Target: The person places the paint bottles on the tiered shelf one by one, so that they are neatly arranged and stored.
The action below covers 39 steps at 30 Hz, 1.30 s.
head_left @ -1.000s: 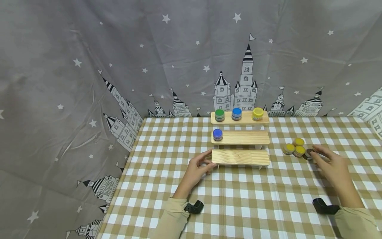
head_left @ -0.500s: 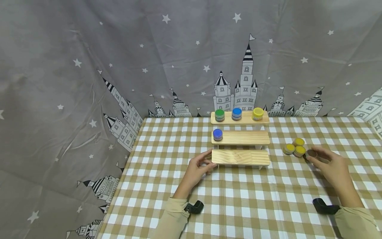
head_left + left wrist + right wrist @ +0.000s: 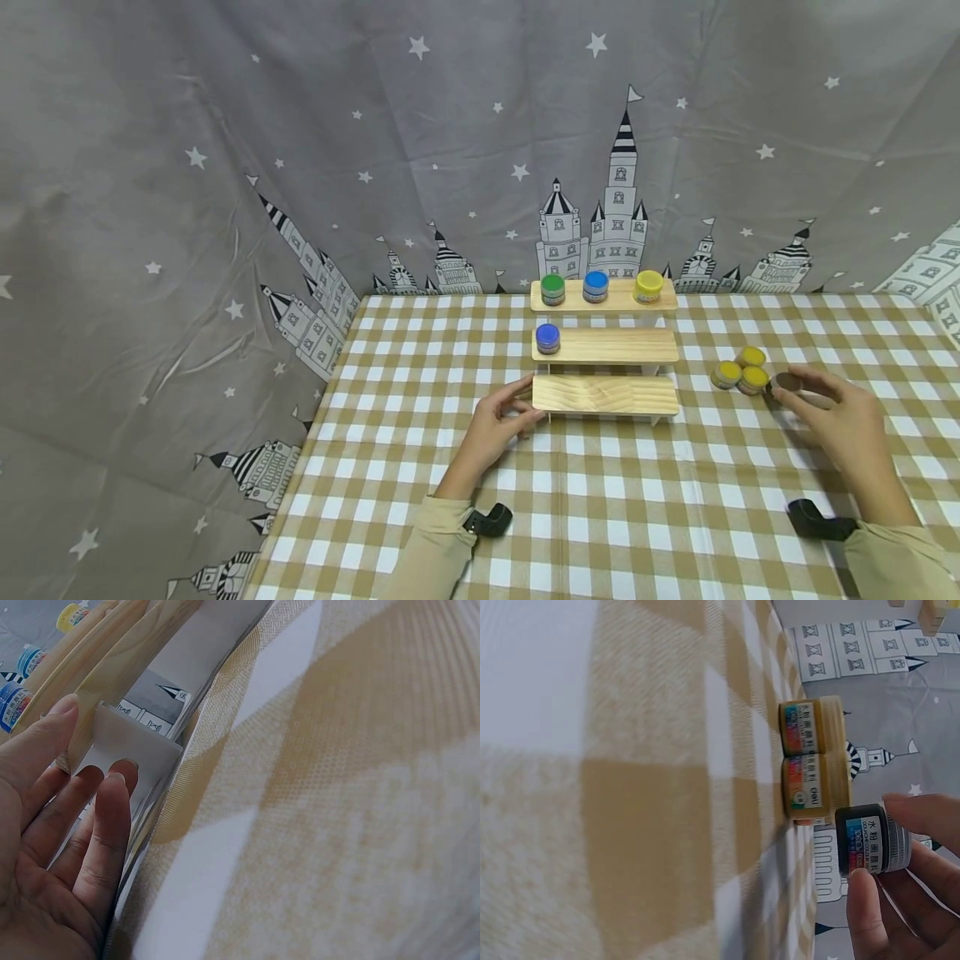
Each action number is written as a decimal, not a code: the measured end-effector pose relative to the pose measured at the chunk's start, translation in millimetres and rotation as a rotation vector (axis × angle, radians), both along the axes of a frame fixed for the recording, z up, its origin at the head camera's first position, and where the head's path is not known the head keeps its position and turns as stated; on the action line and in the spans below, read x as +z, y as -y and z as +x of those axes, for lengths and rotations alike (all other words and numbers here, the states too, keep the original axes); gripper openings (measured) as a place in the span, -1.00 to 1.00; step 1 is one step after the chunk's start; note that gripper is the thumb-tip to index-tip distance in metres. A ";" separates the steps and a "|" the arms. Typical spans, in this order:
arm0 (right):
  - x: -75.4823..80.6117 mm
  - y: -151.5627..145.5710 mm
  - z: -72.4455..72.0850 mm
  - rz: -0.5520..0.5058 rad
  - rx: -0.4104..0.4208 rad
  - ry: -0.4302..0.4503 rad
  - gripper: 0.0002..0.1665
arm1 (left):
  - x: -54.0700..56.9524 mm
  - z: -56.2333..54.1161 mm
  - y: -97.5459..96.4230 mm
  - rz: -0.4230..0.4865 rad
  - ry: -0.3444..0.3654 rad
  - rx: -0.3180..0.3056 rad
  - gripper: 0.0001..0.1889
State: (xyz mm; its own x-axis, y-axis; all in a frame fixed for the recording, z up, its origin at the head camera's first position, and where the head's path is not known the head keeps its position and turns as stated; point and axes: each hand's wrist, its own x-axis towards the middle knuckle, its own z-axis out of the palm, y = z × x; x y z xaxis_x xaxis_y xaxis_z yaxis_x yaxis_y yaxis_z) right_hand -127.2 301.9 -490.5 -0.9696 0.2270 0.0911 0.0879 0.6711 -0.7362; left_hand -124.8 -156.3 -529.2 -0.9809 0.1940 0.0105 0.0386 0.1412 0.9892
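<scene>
My left hand grips the left end of the lowest shelf of a three-tier wooden display rack. In the left wrist view its thumb presses the shelf's end, with the other fingers curled near the white side support. Over the cloth at the right, my right hand pinches a small dark-brown gouache paint jar between thumb and fingers. A gap shows between this jar and the cloth in the right wrist view. Three yellow paint jars stand clustered just left of it.
On the top shelf stand a green jar, a blue jar and a yellow jar. A violet-blue jar is at the middle shelf's left end. A checked cloth covers the table; a grey castle-print curtain hangs behind.
My right hand has closed its pinch on the brown jar, tilted it and raised it slightly off the cloth. The left hand and rack have stayed still.
</scene>
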 end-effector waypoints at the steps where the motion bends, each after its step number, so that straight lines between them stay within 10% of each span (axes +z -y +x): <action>1: 1.5 0.2 0.4 0.005 -0.002 -0.006 -0.33 | -0.1 0.1 0.1 0.000 0.001 0.001 -0.38; 39: 52.3 66.8 -7.5 -0.065 0.227 -0.194 -0.49 | -0.9 -0.3 0.6 -0.003 -0.007 -0.004 -0.37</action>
